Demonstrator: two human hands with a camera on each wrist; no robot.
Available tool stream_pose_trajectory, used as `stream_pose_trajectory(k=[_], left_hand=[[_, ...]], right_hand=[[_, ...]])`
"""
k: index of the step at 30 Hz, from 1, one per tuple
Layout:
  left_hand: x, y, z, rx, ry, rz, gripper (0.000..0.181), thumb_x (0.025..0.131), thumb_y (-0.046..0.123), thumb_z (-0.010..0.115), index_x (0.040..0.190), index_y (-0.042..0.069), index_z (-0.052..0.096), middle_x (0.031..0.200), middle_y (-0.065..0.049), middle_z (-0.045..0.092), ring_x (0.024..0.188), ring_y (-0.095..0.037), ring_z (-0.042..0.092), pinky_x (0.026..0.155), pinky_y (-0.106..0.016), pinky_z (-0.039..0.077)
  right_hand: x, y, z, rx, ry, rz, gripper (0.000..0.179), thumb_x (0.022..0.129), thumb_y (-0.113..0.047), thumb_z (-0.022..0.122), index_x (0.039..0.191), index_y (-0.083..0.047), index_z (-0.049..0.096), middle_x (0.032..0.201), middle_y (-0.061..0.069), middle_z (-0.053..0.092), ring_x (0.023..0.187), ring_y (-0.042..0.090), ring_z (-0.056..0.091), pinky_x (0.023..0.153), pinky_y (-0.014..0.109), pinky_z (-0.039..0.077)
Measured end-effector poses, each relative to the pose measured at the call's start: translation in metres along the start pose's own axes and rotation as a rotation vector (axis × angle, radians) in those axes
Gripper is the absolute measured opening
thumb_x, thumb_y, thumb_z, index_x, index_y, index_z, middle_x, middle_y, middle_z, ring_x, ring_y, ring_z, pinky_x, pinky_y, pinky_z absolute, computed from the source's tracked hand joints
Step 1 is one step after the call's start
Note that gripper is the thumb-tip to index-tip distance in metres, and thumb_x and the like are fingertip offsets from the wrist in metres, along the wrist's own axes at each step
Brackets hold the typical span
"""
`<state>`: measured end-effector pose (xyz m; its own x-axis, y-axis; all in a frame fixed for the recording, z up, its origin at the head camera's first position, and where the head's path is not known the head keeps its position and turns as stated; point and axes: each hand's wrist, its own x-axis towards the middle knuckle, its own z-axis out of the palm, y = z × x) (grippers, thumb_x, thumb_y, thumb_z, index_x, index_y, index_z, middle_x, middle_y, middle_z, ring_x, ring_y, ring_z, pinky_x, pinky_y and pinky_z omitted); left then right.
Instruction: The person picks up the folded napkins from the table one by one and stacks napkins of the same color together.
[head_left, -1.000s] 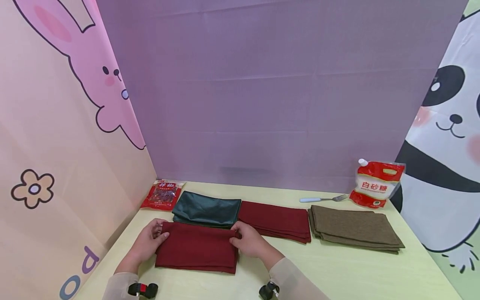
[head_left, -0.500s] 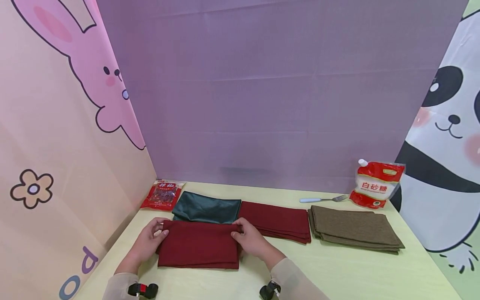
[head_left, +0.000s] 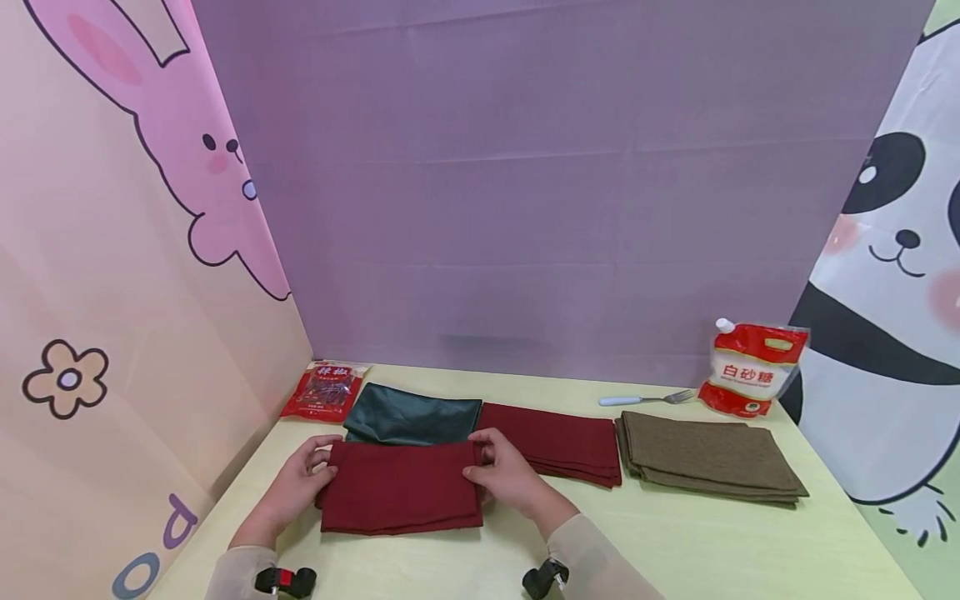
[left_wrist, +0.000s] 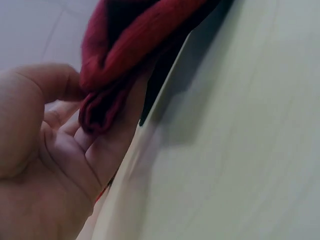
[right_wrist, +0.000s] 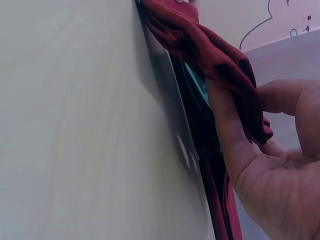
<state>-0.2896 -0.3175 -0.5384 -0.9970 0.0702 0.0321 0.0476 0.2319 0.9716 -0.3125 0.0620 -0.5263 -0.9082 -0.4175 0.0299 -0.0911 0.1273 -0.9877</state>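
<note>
A folded dark red cloth [head_left: 401, 487] is held between my two hands at the front left of the table, in front of a folded dark green cloth [head_left: 416, 419]. My left hand [head_left: 298, 482] pinches its left end, thumb on top and fingers beneath. At the right end my right hand [head_left: 508, 477] grips it the same way. Both wrist views show the layered edge of the red cloth [left_wrist: 120, 60] raised off the tabletop. The near edge of the green cloth is hidden behind the held one.
Another folded red cloth [head_left: 558, 437] and a folded brown cloth [head_left: 708, 457] lie to the right. Behind them are a fork [head_left: 648, 399] and a red-and-white sugar pouch [head_left: 753, 368]. A red packet [head_left: 326, 390] lies at the back left. Printed fabric walls enclose the table.
Both hands have shifted the held red cloth slightly right and away from me. Its front edge has risen off the table. The other objects have stayed put.
</note>
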Motion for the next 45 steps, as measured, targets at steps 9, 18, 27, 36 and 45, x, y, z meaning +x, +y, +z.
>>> stream_pose_trajectory(k=[9,18,27,36,45], left_hand=[[-0.003,0.005,-0.001,-0.084,-0.209,0.052,0.071,0.102,-0.001,0.064,0.161,0.004,0.025,0.143,-0.027,0.051,0.112,-0.029,0.067,0.086,-0.043,0.062],[0.003,0.017,0.009,-0.114,-0.210,0.076,0.078,0.101,0.002,0.068,0.163,0.011,0.022,0.141,-0.027,0.050,0.112,-0.032,0.071,0.087,-0.040,0.061],[0.012,0.036,0.028,-0.115,-0.111,0.120,0.070,0.100,0.002,0.070,0.160,0.016,0.037,0.140,-0.025,0.055,0.109,-0.032,0.073,0.086,-0.043,0.062],[0.024,0.050,0.049,-0.010,-0.040,0.167,0.055,0.099,0.007,0.072,0.150,0.020,0.054,0.138,-0.020,0.057,0.114,-0.035,0.069,0.084,-0.035,0.062],[0.038,0.065,0.070,-0.039,-0.102,0.180,0.063,0.097,0.007,0.075,0.154,0.023,0.051,0.150,-0.015,0.051,0.125,-0.038,0.062,0.091,-0.036,0.060]], right_hand=[[-0.003,-0.008,-0.011,0.034,0.037,-0.030,0.056,0.099,-0.001,0.069,0.147,-0.001,0.040,0.108,0.016,0.064,0.082,0.022,0.068,0.067,0.037,0.060],[-0.007,-0.017,-0.031,0.056,0.085,-0.041,0.056,0.100,0.000,0.068,0.148,-0.004,0.041,0.122,0.021,0.061,0.090,0.024,0.070,0.075,0.036,0.062],[-0.012,-0.025,-0.053,0.073,0.143,-0.038,0.052,0.101,0.001,0.066,0.148,-0.008,0.044,0.128,0.022,0.060,0.094,0.026,0.070,0.078,0.037,0.062],[-0.021,-0.030,-0.080,0.114,0.105,-0.060,0.055,0.103,-0.001,0.064,0.151,-0.007,0.038,0.130,0.025,0.059,0.093,0.029,0.073,0.078,0.043,0.062],[-0.028,-0.036,-0.105,0.120,0.173,-0.050,0.054,0.103,0.002,0.060,0.152,-0.008,0.038,0.128,0.023,0.060,0.098,0.029,0.072,0.081,0.043,0.062]])
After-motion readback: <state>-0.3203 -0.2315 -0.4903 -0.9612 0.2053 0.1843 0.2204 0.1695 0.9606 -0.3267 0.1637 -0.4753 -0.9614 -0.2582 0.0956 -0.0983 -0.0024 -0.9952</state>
